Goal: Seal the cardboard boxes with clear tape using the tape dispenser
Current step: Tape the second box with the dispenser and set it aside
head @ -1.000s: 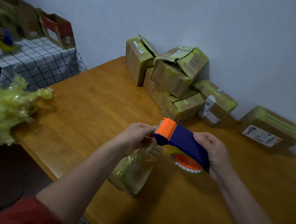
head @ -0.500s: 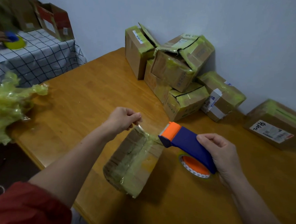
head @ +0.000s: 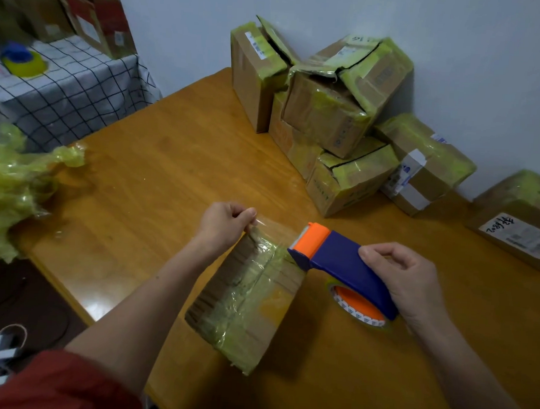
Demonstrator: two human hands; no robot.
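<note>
Head camera: the tape dispenser (head: 343,264) sits near-centre above the wooden table (head: 170,168), its long axis running near-right to far-left and its orange nose at the cardboard box (head: 248,297). The right hand (head: 405,280) grips its handle, which half hides the tape roll (head: 360,306). The left hand (head: 224,223) pinches the end of the clear tape (head: 273,232). Taped boxes (head: 329,113) pile against the far wall.

Glossy varnished wood table (head: 157,179), crinkled shiny tape over matt cardboard box (head: 245,300), smooth plastic dispenser (head: 343,264).
</note>
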